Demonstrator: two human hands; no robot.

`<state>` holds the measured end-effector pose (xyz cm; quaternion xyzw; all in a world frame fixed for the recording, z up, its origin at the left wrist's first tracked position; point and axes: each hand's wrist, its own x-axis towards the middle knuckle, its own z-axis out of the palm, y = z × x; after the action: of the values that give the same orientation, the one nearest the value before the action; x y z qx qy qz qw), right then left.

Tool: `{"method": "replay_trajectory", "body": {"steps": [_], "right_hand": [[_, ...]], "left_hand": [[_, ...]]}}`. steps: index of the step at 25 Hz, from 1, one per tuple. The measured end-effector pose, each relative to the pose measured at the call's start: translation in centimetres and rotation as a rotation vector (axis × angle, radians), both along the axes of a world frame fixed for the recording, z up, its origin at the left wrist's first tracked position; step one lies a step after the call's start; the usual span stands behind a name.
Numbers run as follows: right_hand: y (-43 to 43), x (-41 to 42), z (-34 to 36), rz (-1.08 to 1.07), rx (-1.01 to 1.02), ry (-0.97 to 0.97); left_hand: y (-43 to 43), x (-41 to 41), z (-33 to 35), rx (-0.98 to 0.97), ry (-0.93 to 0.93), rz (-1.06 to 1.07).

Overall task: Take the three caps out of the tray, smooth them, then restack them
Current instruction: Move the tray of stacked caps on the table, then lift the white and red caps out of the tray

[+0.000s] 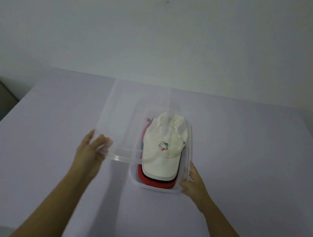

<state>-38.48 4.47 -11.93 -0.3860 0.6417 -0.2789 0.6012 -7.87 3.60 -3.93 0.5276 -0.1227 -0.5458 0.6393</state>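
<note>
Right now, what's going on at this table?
A person is opening a clear tray of caps. The left hand holds the clear lid, lifted off and to the left of the tray. The right hand rests against the tray's near right side. Inside, three caps lie stacked: a white cap on top, a dark cap under it and a red cap at the bottom. None is out yet.

Clear glossy plastic tray point(190, 142) and lid point(132, 115); matt cloth caps point(163, 139).
</note>
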Motion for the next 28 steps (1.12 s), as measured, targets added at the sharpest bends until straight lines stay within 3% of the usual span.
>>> {"method": "replay_trajectory", "body": {"steps": [5, 13, 15, 18, 22, 25, 27, 28], "right_hand": [[-0.2, -0.1, -0.1, 0.046, 0.019, 0.026], [-0.3, -0.1, 0.4, 0.075, 0.058, 0.018], [-0.3, -0.2, 0.5, 0.094, 0.065, 0.013], [-0.4, -0.3, 0.4, 0.115, 0.065, 0.017], [-0.5, -0.3, 0.4, 0.129, 0.074, 0.032], [-0.5, 0.0, 0.7, 0.256, -0.071, 0.373], [-0.5, 0.9, 1.3, 0.296, -0.328, 0.625], [-0.7, 1.5, 1.8, 0.333, -0.468, 0.664]], "left_hand": [[0.8, 8.6, -1.6, 0.066, -0.08, 0.032], [1.8, 8.1, -8.4, 0.345, -0.146, -0.12], [2.2, 8.3, -9.8, 0.417, -0.362, -0.219], [2.0, 9.1, -11.4, 0.545, -0.866, -0.387], [1.3, 9.5, -12.0, 0.665, -1.062, -0.514], [1.2, 8.6, -11.1, 0.73, -1.248, -0.494], [0.5, 6.8, -9.9, 0.569, -1.315, -0.356], [-0.1, 5.5, -9.1, 0.43, -1.296, -0.319]]}}
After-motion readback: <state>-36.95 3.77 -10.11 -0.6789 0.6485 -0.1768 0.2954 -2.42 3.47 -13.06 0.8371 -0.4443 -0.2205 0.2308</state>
